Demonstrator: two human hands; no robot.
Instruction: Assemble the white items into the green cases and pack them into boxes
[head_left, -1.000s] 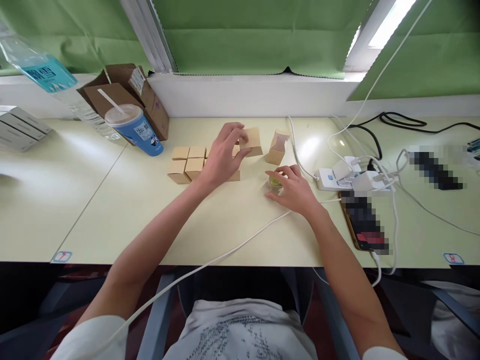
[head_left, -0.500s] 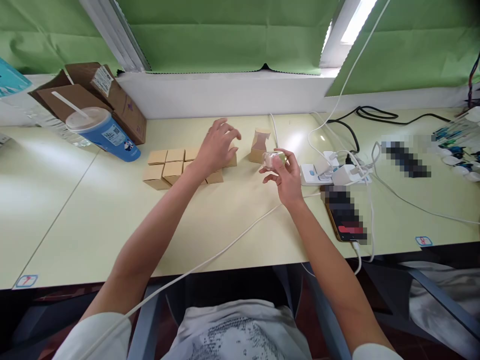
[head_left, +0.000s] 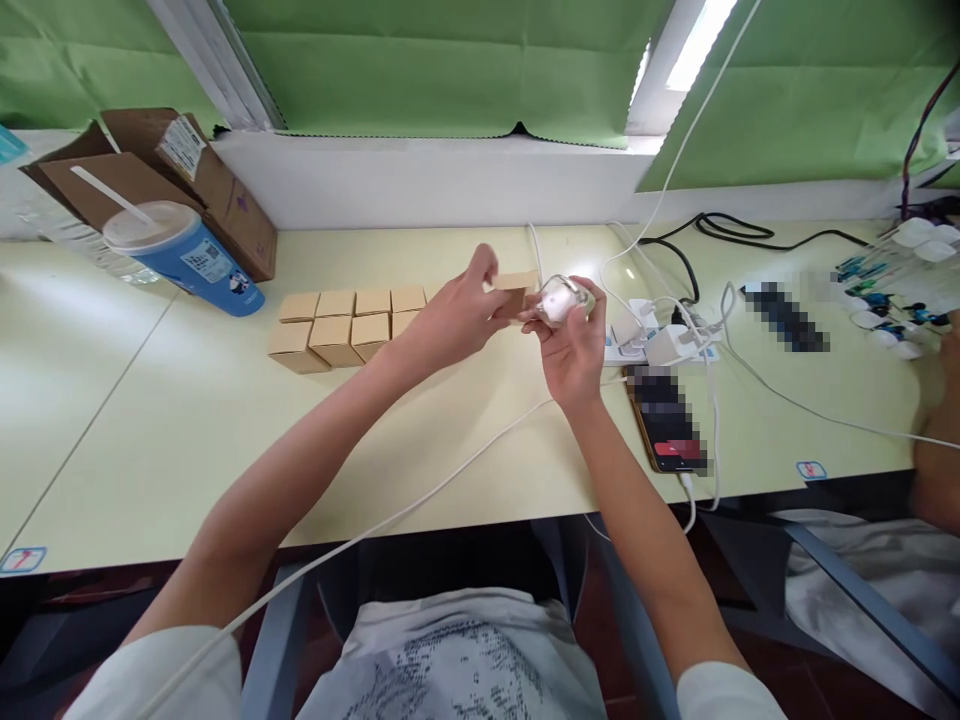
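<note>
My left hand has closed its fingers on the edge of a small tan cardboard box, partly hidden behind the fingertips. Close by on the right, my right hand grips a small rounded white object with a clear, shiny shell; its exact kind cannot be made out. The object is right beside the box, and whether they touch is unclear. Left of my hands, several matching small cardboard boxes stand in two rows, some hidden behind my left hand and forearm.
A blue cup with a straw and an open brown carton stand at the back left. To the right are a power strip with chargers, a phone and clear bottles. A white cable crosses the table. Another person's arm shows at far right.
My left hand has moved right from above the rows of boxes and taken hold of the separate box. My right hand still holds the white object, now turned and close to that box.
</note>
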